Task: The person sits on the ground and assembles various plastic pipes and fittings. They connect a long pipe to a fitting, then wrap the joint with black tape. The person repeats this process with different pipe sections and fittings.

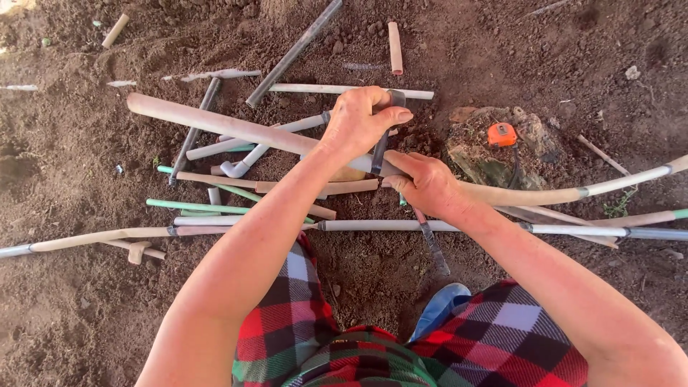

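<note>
Looking down over your plaid-clad knees (401,351), you have both hands meeting near the middle of the view above bare soil (559,43). Your left hand (358,122) is curled shut around the grey handle of a hacksaw (380,147), whose dark frame runs down from your fingers toward 6 o'clock. Your right hand (426,183) is clamped around a long tan pipe (229,125), which runs from 10 o'clock, passes under both hands and bends away toward 3 o'clock, where a pale narrower pipe continues it. Around them, from 7 to 11 o'clock, lies a loose scatter of pipe offcuts: a green pipe (190,207), a white elbow piece (240,166) and a dark grey pipe (294,51) slanting toward 12 o'clock. A long white pipe (387,225) crosses just below your right hand. At 2 o'clock, an orange tape measure (502,134), small and boxy, rests on a rough stump (480,161); its label is too small to make out. A blue shoe tip (438,308) shows between your knees.
</note>
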